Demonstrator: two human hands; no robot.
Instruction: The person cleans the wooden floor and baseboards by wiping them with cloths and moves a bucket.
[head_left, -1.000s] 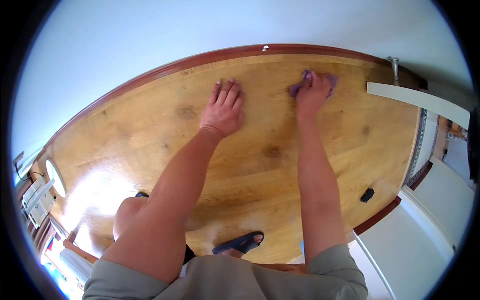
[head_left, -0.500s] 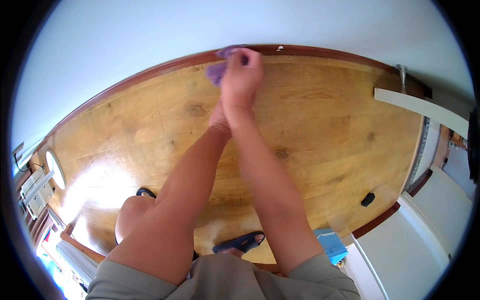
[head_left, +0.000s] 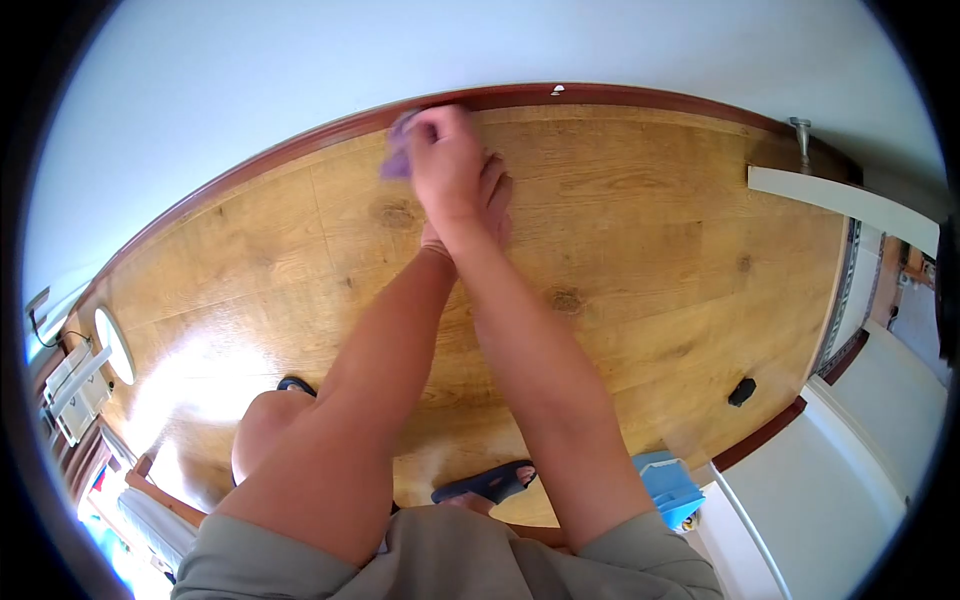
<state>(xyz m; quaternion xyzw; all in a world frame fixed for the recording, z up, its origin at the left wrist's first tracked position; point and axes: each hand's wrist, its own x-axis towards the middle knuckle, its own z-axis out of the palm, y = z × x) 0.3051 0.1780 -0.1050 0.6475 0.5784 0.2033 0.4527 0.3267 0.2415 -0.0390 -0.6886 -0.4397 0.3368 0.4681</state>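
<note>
My right hand [head_left: 447, 165] is closed around a purple cloth [head_left: 397, 160], which lies along the foot of the wall against the dark red-brown baseboard [head_left: 350, 128]. Part of the cloth is hidden by the hand, and both are blurred. Beneath the right wrist, the forearms cross and my left hand [head_left: 498, 198] rests on or just above the wooden floor [head_left: 620, 230]. Its fingers show stretched out to the right of the right hand; the rest is covered. No object shows in it.
A small white mark [head_left: 558, 90] is on the baseboard. At the right stand a white panel [head_left: 840, 190] and a metal leg [head_left: 802, 140]. A black object [head_left: 741, 391] and a blue bin [head_left: 668, 490] are at lower right. A white round base [head_left: 114, 345] stands left.
My right hand has slid left along the baseboard with the purple cloth. More of my left hand's fingers now show beside it.
</note>
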